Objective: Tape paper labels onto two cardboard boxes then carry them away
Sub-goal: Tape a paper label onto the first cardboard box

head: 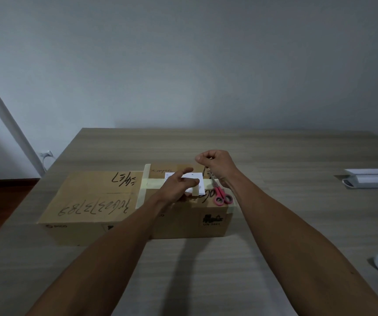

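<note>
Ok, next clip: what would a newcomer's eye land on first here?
Probably the two cardboard boxes side by side mid-table, with black handwriting on top. Next, the left hand resting with straight fingers on a white paper label on the right-hand box, while the right hand is curled just above it; what it holds is unclear. Pink-handled scissors lie on that box beside the label.

Single head-worn wide-angle view, looking forward and down, close over the table [274, 224], wall behind
</note>
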`<state>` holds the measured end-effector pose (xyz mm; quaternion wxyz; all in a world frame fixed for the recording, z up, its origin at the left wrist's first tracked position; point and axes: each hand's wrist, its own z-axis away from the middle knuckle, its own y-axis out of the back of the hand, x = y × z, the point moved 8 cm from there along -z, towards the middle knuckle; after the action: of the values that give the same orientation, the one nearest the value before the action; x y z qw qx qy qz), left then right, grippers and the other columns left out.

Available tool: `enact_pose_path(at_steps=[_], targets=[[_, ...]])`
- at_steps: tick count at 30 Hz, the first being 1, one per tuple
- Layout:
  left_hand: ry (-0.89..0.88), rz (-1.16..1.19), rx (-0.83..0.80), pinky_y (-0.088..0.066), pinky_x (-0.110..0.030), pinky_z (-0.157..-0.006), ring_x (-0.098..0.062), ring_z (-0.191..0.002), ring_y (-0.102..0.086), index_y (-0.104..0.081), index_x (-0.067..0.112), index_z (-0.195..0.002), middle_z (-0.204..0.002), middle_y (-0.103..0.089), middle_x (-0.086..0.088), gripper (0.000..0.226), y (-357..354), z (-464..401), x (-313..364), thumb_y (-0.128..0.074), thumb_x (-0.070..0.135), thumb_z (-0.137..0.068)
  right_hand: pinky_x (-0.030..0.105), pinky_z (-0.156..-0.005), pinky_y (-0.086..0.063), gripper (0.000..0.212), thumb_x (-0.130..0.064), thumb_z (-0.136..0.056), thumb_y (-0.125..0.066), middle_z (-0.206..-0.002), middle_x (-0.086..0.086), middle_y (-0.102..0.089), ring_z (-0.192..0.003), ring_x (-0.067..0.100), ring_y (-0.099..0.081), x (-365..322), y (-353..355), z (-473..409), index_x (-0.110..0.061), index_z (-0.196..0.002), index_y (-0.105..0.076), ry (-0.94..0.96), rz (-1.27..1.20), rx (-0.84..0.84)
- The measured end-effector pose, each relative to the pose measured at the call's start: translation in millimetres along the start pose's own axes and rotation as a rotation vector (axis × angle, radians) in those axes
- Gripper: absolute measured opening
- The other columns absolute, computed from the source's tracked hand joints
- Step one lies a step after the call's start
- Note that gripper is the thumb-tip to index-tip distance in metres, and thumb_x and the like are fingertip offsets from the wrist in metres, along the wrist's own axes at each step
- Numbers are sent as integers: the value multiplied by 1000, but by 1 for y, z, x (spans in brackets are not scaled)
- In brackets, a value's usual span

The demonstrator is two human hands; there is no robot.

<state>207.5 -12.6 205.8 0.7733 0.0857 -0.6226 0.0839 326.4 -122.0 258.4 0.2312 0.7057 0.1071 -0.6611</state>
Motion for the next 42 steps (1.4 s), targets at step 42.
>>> enact_pose_path(at_steps=[42], targets=[[14, 50, -79, -61, -48, -85, -36, -94, -68, -45, 46, -142, -124, -63, -21, 78, 27, -11, -16, -77, 0, -88, 32, -67, -50, 30, -22, -81, -82, -92, 8, -60, -82, 28, -61, 74, 37, 47, -12, -89, -55, -395, 1048, 101]])
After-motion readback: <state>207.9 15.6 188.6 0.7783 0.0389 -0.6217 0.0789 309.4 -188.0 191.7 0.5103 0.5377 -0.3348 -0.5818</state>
